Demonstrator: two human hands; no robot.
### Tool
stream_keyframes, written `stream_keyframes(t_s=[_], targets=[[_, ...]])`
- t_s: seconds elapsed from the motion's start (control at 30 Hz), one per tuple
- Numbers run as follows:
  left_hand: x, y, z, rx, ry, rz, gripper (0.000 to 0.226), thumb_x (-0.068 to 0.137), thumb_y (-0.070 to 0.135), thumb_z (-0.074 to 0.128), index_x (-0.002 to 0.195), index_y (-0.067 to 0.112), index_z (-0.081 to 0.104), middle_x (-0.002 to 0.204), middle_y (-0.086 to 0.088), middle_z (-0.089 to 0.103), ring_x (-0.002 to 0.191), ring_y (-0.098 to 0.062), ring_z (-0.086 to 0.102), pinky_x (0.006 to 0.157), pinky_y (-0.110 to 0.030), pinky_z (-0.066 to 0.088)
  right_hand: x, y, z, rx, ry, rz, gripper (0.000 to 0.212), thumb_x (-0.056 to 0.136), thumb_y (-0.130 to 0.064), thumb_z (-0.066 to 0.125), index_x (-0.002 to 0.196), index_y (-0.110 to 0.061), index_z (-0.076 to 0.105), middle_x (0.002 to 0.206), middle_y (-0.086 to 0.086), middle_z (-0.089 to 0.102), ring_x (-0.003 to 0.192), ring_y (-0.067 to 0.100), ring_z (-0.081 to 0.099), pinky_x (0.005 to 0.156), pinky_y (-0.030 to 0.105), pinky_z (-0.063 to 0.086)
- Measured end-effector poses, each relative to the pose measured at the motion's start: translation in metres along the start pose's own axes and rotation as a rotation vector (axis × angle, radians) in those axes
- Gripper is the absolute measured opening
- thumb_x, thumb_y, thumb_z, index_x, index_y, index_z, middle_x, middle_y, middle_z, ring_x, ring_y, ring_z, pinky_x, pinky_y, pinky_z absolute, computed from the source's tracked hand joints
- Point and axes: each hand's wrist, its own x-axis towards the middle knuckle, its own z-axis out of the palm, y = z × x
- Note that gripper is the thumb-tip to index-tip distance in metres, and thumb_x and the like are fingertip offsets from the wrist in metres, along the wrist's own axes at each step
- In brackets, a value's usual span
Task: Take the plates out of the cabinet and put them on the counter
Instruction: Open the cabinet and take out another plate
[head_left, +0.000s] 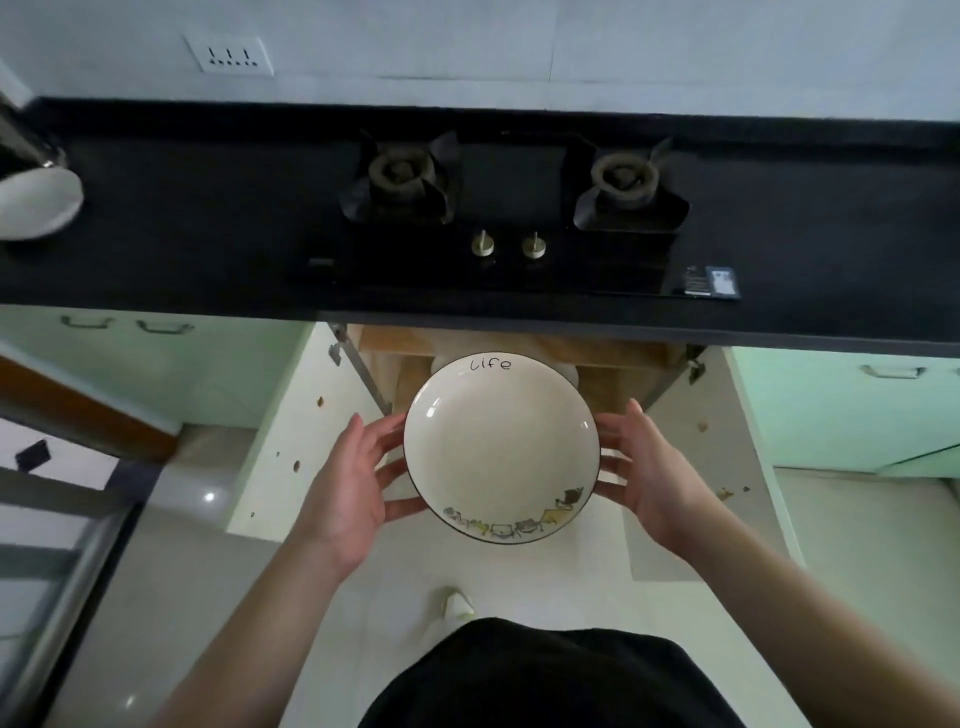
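A cream plate (501, 449) with a dark rim, the word "Life" and small cartoon figures is held level in front of the open cabinet (613, 358) below the counter. My left hand (353, 478) grips its left edge and my right hand (649, 467) grips its right edge. Behind the plate, inside the cabinet, part of another white dish (569, 371) shows, mostly hidden. The black counter (208, 234) runs across the view above the cabinet.
A two-burner gas hob (511, 208) with two knobs is set into the counter. A white bowl-like vessel (36, 202) sits at the counter's far left. Both cabinet doors (291, 431) stand swung out on either side. Pale green cabinet fronts flank them.
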Motion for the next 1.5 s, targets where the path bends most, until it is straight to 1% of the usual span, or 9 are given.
stream_keyframes(t_s=[0.1, 0.27, 0.4, 0.5, 0.63, 0.83, 1.0, 1.2, 1.5], targets=[[-0.024, -0.002, 0.020, -0.023, -0.009, 0.021, 0.056, 0.101, 0.055, 0.027, 0.126, 0.025, 0.067, 0.130, -0.004, 0.063, 0.118, -0.029, 0.058, 0.071, -0.050, 0.058, -0.019, -0.007, -0.021, -0.009, -0.028, -0.040, 0.046, 0.099, -0.058, 0.031, 0.101, -0.028, 0.066, 0.104, 0.001, 0.072, 0.096, 0.020, 0.068, 0.072, 0.033, 0.056], [-0.060, -0.023, 0.059, -0.034, 0.030, 0.065, 0.056, 0.100, 0.056, 0.026, 0.123, 0.026, 0.068, 0.127, -0.003, 0.065, 0.113, -0.027, 0.060, 0.070, -0.049, 0.058, -0.047, -0.015, -0.067, -0.048, -0.129, -0.104, 0.056, 0.088, -0.067, 0.037, 0.117, -0.025, 0.060, 0.112, 0.003, 0.069, 0.104, 0.023, 0.064, 0.089, 0.041, 0.054], [-0.098, -0.046, 0.055, -0.138, 0.101, 0.070, 0.057, 0.099, 0.057, 0.029, 0.125, 0.022, 0.067, 0.126, -0.006, 0.065, 0.112, -0.028, 0.060, 0.069, -0.051, 0.057, -0.066, -0.014, -0.079, -0.121, -0.273, -0.107, 0.060, 0.085, -0.070, 0.034, 0.118, -0.026, 0.061, 0.108, -0.001, 0.071, 0.103, 0.021, 0.065, 0.086, 0.038, 0.053], [-0.129, -0.058, 0.041, -0.176, 0.166, 0.086, 0.057, 0.098, 0.054, 0.030, 0.125, 0.019, 0.066, 0.129, -0.010, 0.063, 0.110, -0.029, 0.060, 0.068, -0.051, 0.057, -0.078, -0.009, -0.067, -0.177, -0.368, -0.087, 0.065, 0.089, -0.068, 0.029, 0.123, -0.022, 0.061, 0.113, 0.004, 0.070, 0.107, 0.024, 0.065, 0.091, 0.042, 0.052], [-0.170, -0.069, 0.011, -0.244, 0.259, 0.131, 0.058, 0.099, 0.051, 0.027, 0.126, 0.017, 0.066, 0.128, -0.014, 0.062, 0.112, -0.033, 0.059, 0.069, -0.052, 0.057, -0.092, 0.002, -0.033, -0.227, -0.442, -0.074, 0.061, 0.092, -0.065, 0.029, 0.119, -0.022, 0.063, 0.112, 0.003, 0.071, 0.104, 0.023, 0.066, 0.086, 0.040, 0.053], [-0.223, -0.086, -0.047, -0.270, 0.382, 0.194, 0.062, 0.101, 0.052, 0.020, 0.127, 0.019, 0.064, 0.128, -0.008, 0.065, 0.120, -0.036, 0.058, 0.077, -0.055, 0.057, -0.116, 0.022, 0.032, -0.321, -0.538, -0.058, 0.057, 0.091, -0.067, 0.032, 0.112, -0.026, 0.065, 0.111, 0.002, 0.071, 0.104, 0.025, 0.067, 0.082, 0.039, 0.054], [-0.265, -0.094, -0.108, -0.370, 0.510, 0.223, 0.060, 0.102, 0.050, 0.022, 0.117, 0.019, 0.071, 0.120, -0.008, 0.069, 0.115, -0.036, 0.061, 0.074, -0.055, 0.057, -0.144, 0.043, 0.108, -0.367, -0.605, -0.047, 0.057, 0.095, -0.063, 0.032, 0.114, -0.022, 0.066, 0.113, 0.007, 0.069, 0.102, 0.026, 0.067, 0.075, 0.036, 0.057], [-0.309, -0.093, -0.194, -0.398, 0.559, 0.262, 0.057, 0.103, 0.049, 0.024, 0.117, 0.023, 0.072, 0.124, -0.007, 0.068, 0.115, -0.033, 0.063, 0.075, -0.053, 0.058, -0.176, 0.072, 0.200, -0.331, -0.651, 0.056, 0.058, 0.098, -0.058, 0.030, 0.116, -0.014, 0.063, 0.117, 0.015, 0.065, 0.105, 0.033, 0.064, 0.080, 0.042, 0.056], [-0.307, -0.076, -0.268, -0.394, 0.577, 0.252, 0.055, 0.102, 0.050, 0.025, 0.117, 0.023, 0.071, 0.123, -0.009, 0.068, 0.113, -0.035, 0.063, 0.077, -0.056, 0.057, -0.173, 0.085, 0.276, -0.307, -0.677, 0.095, 0.058, 0.097, -0.060, 0.032, 0.116, -0.016, 0.065, 0.114, 0.013, 0.067, 0.098, 0.028, 0.066, 0.071, 0.039, 0.056]])
